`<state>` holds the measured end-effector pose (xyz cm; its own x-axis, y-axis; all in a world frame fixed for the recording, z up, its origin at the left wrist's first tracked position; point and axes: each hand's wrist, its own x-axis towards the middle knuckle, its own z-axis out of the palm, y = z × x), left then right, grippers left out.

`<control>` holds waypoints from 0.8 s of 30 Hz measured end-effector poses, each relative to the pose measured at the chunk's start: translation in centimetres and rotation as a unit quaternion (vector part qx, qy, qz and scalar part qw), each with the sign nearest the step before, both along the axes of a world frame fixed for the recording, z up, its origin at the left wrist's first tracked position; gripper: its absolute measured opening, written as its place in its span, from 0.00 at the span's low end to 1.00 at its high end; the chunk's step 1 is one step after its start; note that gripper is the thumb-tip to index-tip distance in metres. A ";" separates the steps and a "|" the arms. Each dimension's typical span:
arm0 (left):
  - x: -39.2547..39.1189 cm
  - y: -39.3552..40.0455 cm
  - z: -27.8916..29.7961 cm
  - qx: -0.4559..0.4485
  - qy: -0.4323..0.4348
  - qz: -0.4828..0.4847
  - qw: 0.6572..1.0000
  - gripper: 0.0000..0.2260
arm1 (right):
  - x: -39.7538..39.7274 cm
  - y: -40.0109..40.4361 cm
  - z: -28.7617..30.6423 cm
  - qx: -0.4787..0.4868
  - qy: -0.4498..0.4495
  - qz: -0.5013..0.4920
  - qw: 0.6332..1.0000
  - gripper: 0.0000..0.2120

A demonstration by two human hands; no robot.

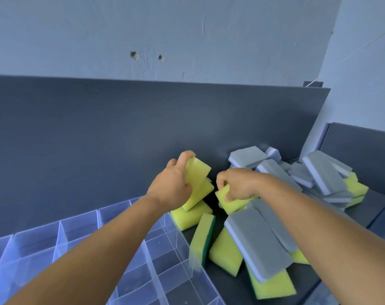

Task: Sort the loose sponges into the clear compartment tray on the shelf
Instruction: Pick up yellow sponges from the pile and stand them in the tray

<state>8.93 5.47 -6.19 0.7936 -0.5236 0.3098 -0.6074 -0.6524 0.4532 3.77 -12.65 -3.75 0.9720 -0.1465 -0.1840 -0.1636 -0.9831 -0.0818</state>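
**Dark grey shelf, sponge pile, both hands already grabbing**

Dark grey shelf (297, 280) with a matching grey back panel (99, 133), and above that a pale wall (77, 36) with two little drill holes (134, 55) in it. Pretty plain setup.

On the left sits the clear compartment tray (61, 236), divided into a grid of little cells. The ones I can see have nothing in them, though the arms cover part of it.

Right of the tray is the loose pile. Yellow sponges (225, 253) with a green scrub side are mixed with grey sponges (259, 245) that have a pale layer on one face, all tumbled on each other at odd angles. The heap runs back toward the right corner, where more grey ones (323, 170) lie on top of a couple of yellow ones. One yellow sponge stands on its edge just beside the tray's right wall.

The left hand (171, 186) is curled around what looks like a small stack of yellow sponges (197, 181), thumb on top, holding them tilted above the pile near the back panel. The right hand (237, 183) is just beside it, fingers bent and pinching another yellow sponge (229, 202) at the top of the heap. The two hands are close together but not touching.
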 end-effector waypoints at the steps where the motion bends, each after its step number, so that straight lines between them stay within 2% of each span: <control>1: -0.3 0.2 0.1 -0.022 0.002 0.007 1.000 0.28 | -0.1 -0.1 0.2 0.025 -0.036 -0.003 0.999 0.10; 4: -1.0 0.8 0.6 -0.076 -0.006 0.038 0.996 0.20 | -0.1 -0.1 0.8 0.118 -0.163 -0.010 0.979 0.11; 7: -2.0 1.8 1.3 -0.107 -0.026 0.067 0.992 0.16 | -0.6 0.9 1.3 0.218 -0.270 -0.004 0.938 0.18; 9: -2.9 2.6 1.9 -0.126 -0.037 0.078 0.988 0.16 | -1.3 1.8 1.6 0.257 -0.316 0.005 0.913 0.22; 12: -4.5 4.1 3.1 -0.131 -0.059 0.076 0.987 0.26 | -2.5 3.4 2.2 0.299 -0.365 0.022 0.881 0.23; 16: -6.9 7.0 4.1 -0.102 -0.083 0.102 0.986 0.24 | -4.4 6.3 2.6 0.331 -0.388 0.043 0.859 0.18; 24: -11.7 14.6 4.3 -0.070 -0.097 0.185 0.975 0.18 | -7.0 13.2 2.3 0.375 -0.342 0.100 0.856 0.15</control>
<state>-2.80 20.04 -1.94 0.8400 -0.1532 0.5205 -0.4244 -0.7832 0.4544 -3.27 0.60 -1.45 0.8817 -0.0552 0.4686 0.3397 -0.6150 -0.7116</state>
